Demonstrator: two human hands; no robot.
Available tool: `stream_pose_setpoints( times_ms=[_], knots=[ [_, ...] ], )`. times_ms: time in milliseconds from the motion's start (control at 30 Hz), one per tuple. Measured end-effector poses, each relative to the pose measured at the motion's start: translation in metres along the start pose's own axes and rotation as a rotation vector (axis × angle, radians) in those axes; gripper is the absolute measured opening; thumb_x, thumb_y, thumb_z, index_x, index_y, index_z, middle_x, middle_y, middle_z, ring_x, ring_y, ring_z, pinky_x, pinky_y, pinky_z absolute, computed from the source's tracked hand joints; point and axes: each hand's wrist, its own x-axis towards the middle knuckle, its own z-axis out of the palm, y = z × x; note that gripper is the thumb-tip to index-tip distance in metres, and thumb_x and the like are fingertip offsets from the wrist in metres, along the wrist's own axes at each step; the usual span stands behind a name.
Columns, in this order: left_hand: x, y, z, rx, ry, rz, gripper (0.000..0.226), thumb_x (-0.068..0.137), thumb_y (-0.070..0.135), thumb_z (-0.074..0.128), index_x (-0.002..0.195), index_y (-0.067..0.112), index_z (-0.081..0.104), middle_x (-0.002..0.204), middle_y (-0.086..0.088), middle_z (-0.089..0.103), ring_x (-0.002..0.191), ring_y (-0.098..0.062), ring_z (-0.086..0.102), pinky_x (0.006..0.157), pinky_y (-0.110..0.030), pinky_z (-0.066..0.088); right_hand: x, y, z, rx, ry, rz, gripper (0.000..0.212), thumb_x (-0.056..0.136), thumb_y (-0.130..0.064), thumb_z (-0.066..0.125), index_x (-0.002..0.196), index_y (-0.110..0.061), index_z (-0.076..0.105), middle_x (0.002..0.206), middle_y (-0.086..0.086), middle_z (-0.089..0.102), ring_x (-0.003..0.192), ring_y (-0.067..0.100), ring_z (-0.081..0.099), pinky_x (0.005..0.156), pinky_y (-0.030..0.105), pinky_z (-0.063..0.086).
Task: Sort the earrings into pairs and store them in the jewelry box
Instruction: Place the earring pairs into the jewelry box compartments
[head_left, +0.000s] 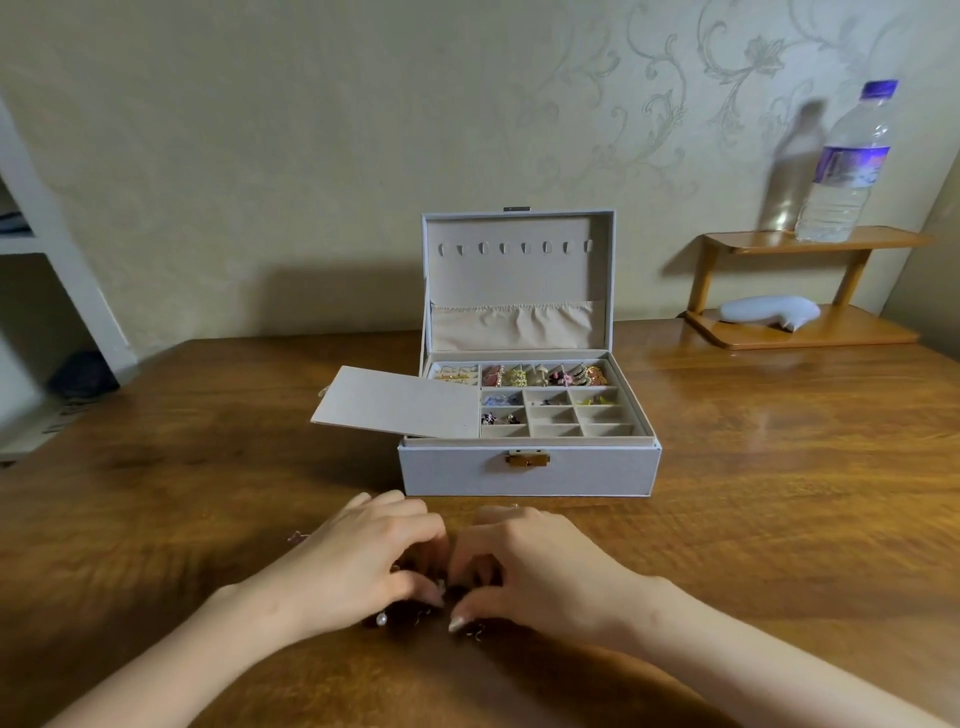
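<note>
The pale grey jewelry box (530, 473) stands open in the middle of the table, lid upright. Its tray holds several earrings (543, 375) in the back row and in some small compartments; a flat insert (400, 402) covers the left side. In front of the box both hands hover low over a small pile of loose earrings (457, 591). My left hand (363, 561) has its fingers curled down and pinches a small earring at its fingertips. My right hand (535, 566) is curled too, thumb tip on the table; what it holds is hidden. A pearl earring (382, 618) lies under my left hand.
The wooden table (753, 509) stretches to both sides. A small wooden shelf (810, 332) at the back right carries a water bottle (847, 166) and a white object (769, 312). One more earring (297, 537) lies left of my left hand. White shelving (62, 270) stands at the far left.
</note>
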Motion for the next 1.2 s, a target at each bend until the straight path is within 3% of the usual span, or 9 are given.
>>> stream_pose_setpoints(
  times_ms=[300, 433, 567, 767, 933, 1200],
  knots=[
    [0.002, 0.006, 0.006, -0.022, 0.021, -0.030, 0.013, 0.087, 0.044, 0.055, 0.086, 0.033, 0.048, 0.090, 0.019, 0.046, 0.091, 0.002, 0.043, 0.090, -0.019, 0.036, -0.002, 0.003, 0.002, 0.066, 0.016, 0.087, 0.016, 0.079, -0.033, 0.072, 0.088, -0.022, 0.065, 0.085, -0.011, 0.055, 0.076, 0.008, 0.049, 0.061, 0.017, 0.037],
    [0.004, 0.012, -0.001, -0.088, 0.062, -0.053, 0.011, 0.087, 0.040, 0.056, 0.083, 0.036, 0.046, 0.087, 0.021, 0.048, 0.084, 0.002, 0.047, 0.068, -0.012, 0.035, -0.004, 0.010, -0.004, 0.170, 0.091, 0.134, 0.014, 0.078, -0.030, 0.074, 0.081, -0.021, 0.064, 0.084, -0.004, 0.065, 0.074, 0.011, 0.057, 0.068, 0.028, 0.052],
    [0.016, 0.016, -0.018, -0.248, 0.176, -0.072, 0.014, 0.083, 0.032, 0.064, 0.081, 0.036, 0.051, 0.083, 0.012, 0.058, 0.072, -0.004, 0.053, 0.063, -0.017, 0.043, -0.005, 0.021, -0.019, 0.236, 0.192, 0.186, 0.017, 0.076, -0.025, 0.077, 0.077, -0.019, 0.061, 0.079, -0.003, 0.066, 0.074, 0.013, 0.062, 0.066, 0.027, 0.052],
    [0.064, 0.027, -0.045, -0.414, 0.384, -0.005, 0.008, 0.085, 0.021, 0.064, 0.089, 0.020, 0.057, 0.087, 0.010, 0.059, 0.075, -0.008, 0.053, 0.064, -0.016, 0.044, -0.003, 0.049, -0.053, 0.348, 0.424, 0.249, 0.014, 0.074, -0.013, 0.077, 0.071, -0.016, 0.064, 0.072, 0.001, 0.069, 0.068, 0.012, 0.066, 0.066, 0.029, 0.057],
    [0.122, 0.026, -0.050, -0.372, 0.424, -0.039, 0.009, 0.084, 0.019, 0.065, 0.089, 0.017, 0.058, 0.078, 0.012, 0.057, 0.067, -0.003, 0.051, 0.063, -0.021, 0.041, -0.002, 0.080, -0.074, 0.433, 0.596, 0.376, 0.016, 0.071, -0.017, 0.080, 0.070, -0.008, 0.066, 0.066, 0.007, 0.070, 0.061, 0.015, 0.065, 0.059, 0.029, 0.054],
    [0.162, 0.030, -0.042, -0.015, 0.274, -0.036, 0.012, 0.086, 0.017, 0.060, 0.097, 0.020, 0.060, 0.099, -0.001, 0.065, 0.092, -0.021, 0.059, 0.078, -0.036, 0.050, -0.003, 0.098, -0.083, 0.452, 0.682, 0.420, 0.013, 0.073, -0.014, 0.078, 0.076, -0.008, 0.067, 0.071, 0.006, 0.070, 0.062, 0.015, 0.065, 0.064, 0.035, 0.055]
  ],
)
